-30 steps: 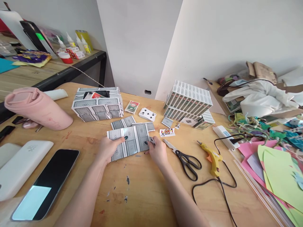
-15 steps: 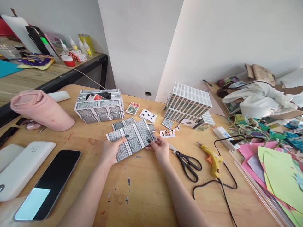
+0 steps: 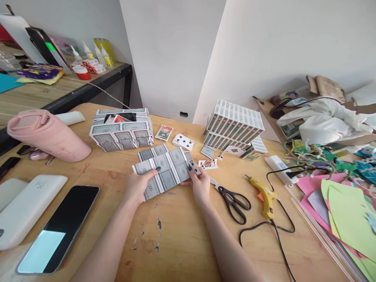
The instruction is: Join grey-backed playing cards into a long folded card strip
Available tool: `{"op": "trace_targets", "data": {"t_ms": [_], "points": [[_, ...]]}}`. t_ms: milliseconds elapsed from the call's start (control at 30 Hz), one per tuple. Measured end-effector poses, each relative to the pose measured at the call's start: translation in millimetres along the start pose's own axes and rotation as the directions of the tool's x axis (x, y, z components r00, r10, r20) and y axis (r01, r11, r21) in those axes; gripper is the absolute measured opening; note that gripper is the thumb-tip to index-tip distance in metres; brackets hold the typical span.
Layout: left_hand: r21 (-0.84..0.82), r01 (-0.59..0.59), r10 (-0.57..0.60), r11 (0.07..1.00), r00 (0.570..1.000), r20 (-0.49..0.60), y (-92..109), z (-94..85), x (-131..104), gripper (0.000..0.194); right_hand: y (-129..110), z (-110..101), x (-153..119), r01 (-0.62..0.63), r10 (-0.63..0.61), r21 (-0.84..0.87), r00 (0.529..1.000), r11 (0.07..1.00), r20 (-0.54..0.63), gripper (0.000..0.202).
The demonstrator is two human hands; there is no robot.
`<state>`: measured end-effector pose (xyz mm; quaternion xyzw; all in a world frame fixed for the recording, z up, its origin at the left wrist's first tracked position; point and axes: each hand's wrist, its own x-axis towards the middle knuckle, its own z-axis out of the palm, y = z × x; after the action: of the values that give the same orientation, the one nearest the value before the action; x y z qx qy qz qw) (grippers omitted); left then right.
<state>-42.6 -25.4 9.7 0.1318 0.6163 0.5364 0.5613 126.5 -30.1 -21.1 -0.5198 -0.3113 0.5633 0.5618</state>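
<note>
My left hand (image 3: 138, 186) grips the left end of a panel of joined playing cards (image 3: 163, 174), thumb on top, patterned grey backs up. At the panel's right end, my right hand (image 3: 201, 186) pinches a small playing card piece (image 3: 193, 166) with dark pips; its far edge meets or overlaps the panel, I cannot tell which. Behind the panel lies another piece made of cards (image 3: 152, 152), partly covered. Farther back stand a box covered in cards (image 3: 122, 135), a card pack (image 3: 164, 132) and a face-up pile of cards (image 3: 183, 141).
Black-handled scissors (image 3: 233, 201) and a yellow glue gun (image 3: 266, 197) with its cord lie to the right. Stacked card packs (image 3: 235, 121) stand at the back. On the left are a pink tumbler (image 3: 49, 135), a phone (image 3: 60, 227) and a white power bank (image 3: 35, 207).
The small card piece in my right hand has turned so its pips show, and it sits slightly higher at the panel's right end. My left hand stays about where it was.
</note>
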Motion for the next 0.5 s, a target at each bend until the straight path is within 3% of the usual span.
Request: {"op": "trace_targets", "data": {"t_ms": [367, 500], "points": [[0.046, -0.031, 0.032, 0.998, 0.999, -0.02, -4.5, -3.3, 4.6, 0.035, 1.3, -2.5, -0.4, 0.028, -0.031, -0.05, 0.998, 0.998, -0.051, 0.033], [-0.032, -0.029, 0.031, 0.999, 0.996, 0.08, -4.5, 1.5, 0.3, 0.041, 4.4, 3.2, -5.2, -0.006, 0.01, -0.131, 1.0, 0.991, 0.027, 0.03]]}}
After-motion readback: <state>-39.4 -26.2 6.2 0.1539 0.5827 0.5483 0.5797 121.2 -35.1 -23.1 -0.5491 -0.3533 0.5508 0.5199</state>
